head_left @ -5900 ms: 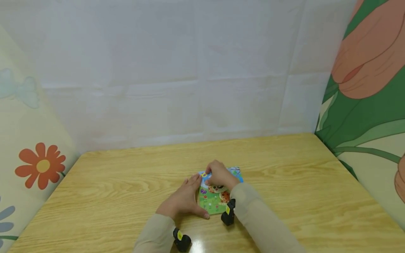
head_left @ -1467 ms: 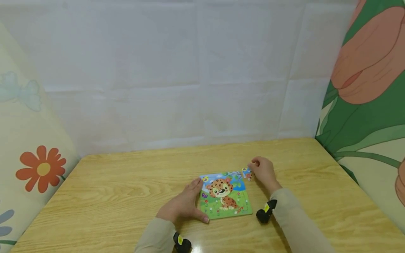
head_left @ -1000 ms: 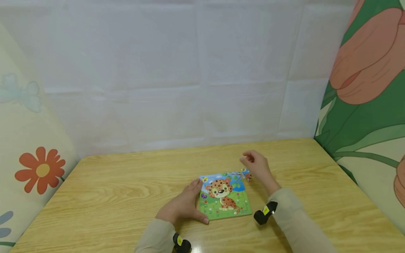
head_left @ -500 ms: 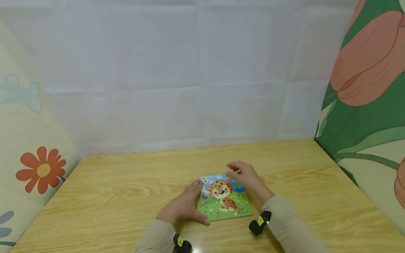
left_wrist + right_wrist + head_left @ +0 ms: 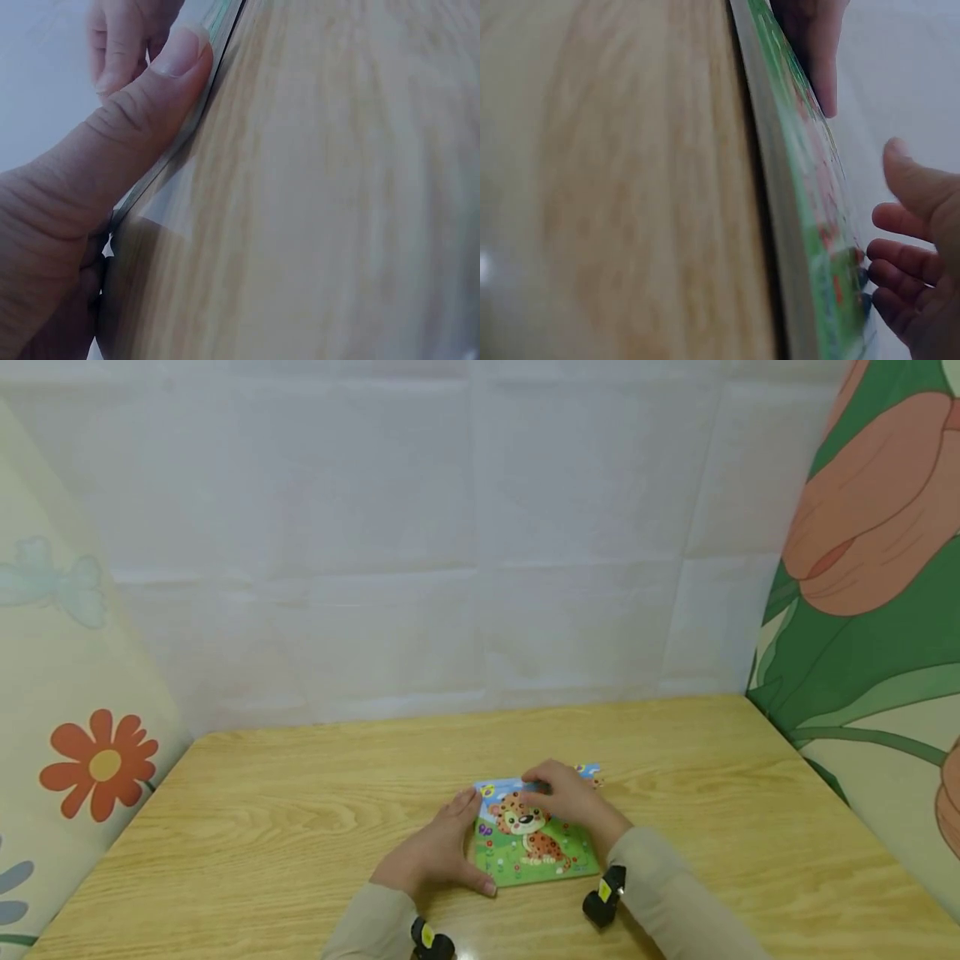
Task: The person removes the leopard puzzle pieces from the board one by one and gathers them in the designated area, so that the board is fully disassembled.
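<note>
A square leopard jigsaw puzzle [image 5: 510, 856] lies flat on the wooden table, with blue sky, green grass and a yellow butterfly in its far left corner. My left hand [image 5: 442, 847] rests against its left side, fingers along that edge and thumb at the near left corner. Over the far right part of the picture hovers my right hand [image 5: 566, 793], hiding that area. In the right wrist view, the right hand's thumb and loosely bent fingers [image 5: 907, 259] stand apart, with nothing seen between them. Beyond the far right corner, partly hidden, lies a loose puzzle piece [image 5: 591, 771].
The wooden table [image 5: 300, 802] stretches out around the puzzle. A white cloth [image 5: 337, 568] hangs behind it, and painted panels with flowers [image 5: 105, 766] stand at both sides. Black wrist cameras [image 5: 600, 902] sit on both wrists.
My right hand was at the puzzle's far left 5.9 s ago, then at the loose piece beyond the far right corner, and has since come left over the puzzle. The left hand stays put.
</note>
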Tool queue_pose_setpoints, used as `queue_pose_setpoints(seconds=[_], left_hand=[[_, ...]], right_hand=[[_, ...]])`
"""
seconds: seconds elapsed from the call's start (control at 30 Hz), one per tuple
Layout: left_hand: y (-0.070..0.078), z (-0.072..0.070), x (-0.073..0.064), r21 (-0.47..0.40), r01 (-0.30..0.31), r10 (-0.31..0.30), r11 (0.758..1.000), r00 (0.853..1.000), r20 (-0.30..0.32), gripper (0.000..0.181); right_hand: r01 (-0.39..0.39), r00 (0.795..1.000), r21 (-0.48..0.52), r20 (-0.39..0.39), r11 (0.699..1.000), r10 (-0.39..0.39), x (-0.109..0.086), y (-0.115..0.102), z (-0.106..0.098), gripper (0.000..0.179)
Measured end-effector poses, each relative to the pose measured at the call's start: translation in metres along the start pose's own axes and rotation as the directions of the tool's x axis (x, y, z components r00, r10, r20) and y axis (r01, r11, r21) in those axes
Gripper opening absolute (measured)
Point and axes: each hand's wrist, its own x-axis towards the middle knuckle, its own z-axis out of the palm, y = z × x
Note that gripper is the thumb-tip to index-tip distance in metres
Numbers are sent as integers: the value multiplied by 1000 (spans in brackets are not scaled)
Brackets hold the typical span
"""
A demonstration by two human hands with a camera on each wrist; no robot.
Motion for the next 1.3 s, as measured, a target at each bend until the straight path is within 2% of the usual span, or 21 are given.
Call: queue_pose_setpoints(seconds=[0.13, 0.47, 0.63, 0.87, 1.13, 1.3], left_hand=[[0, 0, 1, 1, -1, 1, 1000, 1000, 4, 127], [2, -1, 1, 3, -5, 5, 1000, 1000, -10, 127], [4, -2, 0, 3, 11, -10, 1000, 1000, -8, 127], [4, -3, 2, 2, 14, -14, 1000, 1000, -5, 125], [3, -3, 3, 2, 11, -11, 1000, 1000, -8, 126], [3, -3, 3, -8, 15, -15, 1000, 1000, -1, 127]], right_hand=[[15, 1000, -47, -4, 999, -15, 1, 5, 5, 40], [21, 997, -29, -77, 999, -23, 0, 10, 16, 26], [-64, 996, -63, -62, 996, 60, 5, 1, 14, 27], [-188, 982, -112, -28, 976, 186, 18, -14, 11, 31], [-236, 971, -99, 6, 967, 238, 24, -19, 11, 36], [-232, 973, -69, 4, 970, 233, 21, -20, 11, 37]])
